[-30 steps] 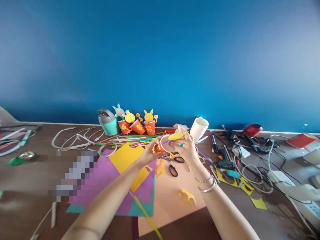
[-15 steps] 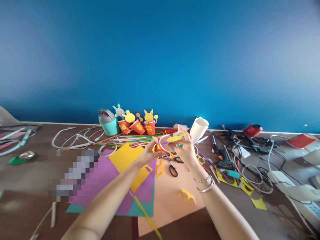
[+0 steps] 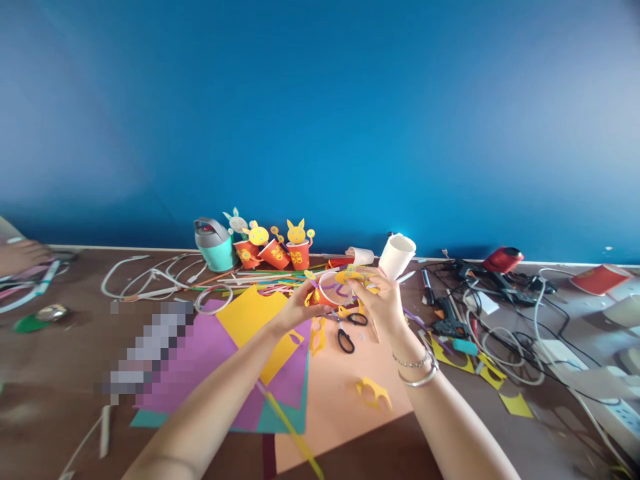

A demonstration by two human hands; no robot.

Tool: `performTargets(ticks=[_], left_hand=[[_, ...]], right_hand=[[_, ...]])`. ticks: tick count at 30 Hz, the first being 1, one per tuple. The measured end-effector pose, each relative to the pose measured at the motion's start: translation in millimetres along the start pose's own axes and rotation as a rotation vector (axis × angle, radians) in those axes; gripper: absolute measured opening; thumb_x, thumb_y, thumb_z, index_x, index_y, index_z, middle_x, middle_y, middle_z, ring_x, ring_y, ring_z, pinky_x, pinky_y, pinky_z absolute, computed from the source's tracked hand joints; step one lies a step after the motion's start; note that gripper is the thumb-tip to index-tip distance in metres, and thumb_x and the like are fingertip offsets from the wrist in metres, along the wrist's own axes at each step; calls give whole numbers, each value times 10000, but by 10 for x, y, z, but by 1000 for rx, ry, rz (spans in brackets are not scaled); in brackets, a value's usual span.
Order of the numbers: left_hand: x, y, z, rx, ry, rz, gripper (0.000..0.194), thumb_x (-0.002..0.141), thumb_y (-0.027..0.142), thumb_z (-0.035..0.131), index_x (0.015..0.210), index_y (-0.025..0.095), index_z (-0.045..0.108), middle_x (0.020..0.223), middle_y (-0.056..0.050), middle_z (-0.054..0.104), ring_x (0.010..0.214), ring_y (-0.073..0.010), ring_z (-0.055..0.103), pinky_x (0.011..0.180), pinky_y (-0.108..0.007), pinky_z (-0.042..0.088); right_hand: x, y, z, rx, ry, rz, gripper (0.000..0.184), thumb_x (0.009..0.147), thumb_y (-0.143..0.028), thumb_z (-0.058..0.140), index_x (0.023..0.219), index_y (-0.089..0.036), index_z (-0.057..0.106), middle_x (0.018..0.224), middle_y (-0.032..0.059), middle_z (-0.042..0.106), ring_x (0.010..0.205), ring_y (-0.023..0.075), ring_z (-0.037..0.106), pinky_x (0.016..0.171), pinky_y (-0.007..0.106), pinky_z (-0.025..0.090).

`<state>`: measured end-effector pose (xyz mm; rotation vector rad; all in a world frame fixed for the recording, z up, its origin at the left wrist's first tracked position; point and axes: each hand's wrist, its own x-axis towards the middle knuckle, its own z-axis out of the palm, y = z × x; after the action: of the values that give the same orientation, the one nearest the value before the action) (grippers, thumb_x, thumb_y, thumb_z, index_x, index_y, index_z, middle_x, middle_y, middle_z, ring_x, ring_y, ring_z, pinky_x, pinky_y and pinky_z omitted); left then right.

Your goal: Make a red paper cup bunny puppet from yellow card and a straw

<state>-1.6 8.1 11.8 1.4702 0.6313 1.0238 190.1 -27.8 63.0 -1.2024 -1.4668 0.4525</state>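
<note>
My left hand is wrapped round a red paper cup, its white mouth tilted toward me. Yellow cut-out paper is attached at the cup's left side. Between the thumb and fingers of my right hand is a yellow paper cut-out, held at the cup's far rim; whether it touches the cup I cannot tell. Just below the hands lie black-handled scissors on a peach paper sheet. Yellow paper scraps rest on that sheet too.
Finished-looking red cups with animal faces stand at the back beside a teal container. A white cup stack is behind my right hand. Glue gun, cables and a power strip lie right. Another person's hand is far left.
My right hand has moved slightly right and lower with the yellow cut-out, uncovering more of the cup's mouth. Another person's hand has come into view at the far left.
</note>
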Motion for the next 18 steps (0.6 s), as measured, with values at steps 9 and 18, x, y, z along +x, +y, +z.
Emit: performTargets(ticks=[9, 18], left_hand=[[5, -65, -25, 35, 1, 43, 587, 676, 275, 769, 1224, 228, 561, 1173, -79, 628, 1155, -294, 525, 972, -395, 413], [42, -23, 17, -327, 170, 8, 529, 709, 311, 740, 1200, 236, 556, 1121, -70, 659, 1024, -248, 607, 858, -354, 488]], right_hand=[[-20, -22, 47, -121, 9, -99, 109, 781, -291, 644, 707, -241, 708, 874, 27, 720, 872, 219, 643, 1055, 501, 276], [-29, 24, 39, 218, 116, 72, 423, 854, -288, 524, 1274, -241, 503, 1234, 80, 594, 1161, 217, 537, 946, 386, 445]])
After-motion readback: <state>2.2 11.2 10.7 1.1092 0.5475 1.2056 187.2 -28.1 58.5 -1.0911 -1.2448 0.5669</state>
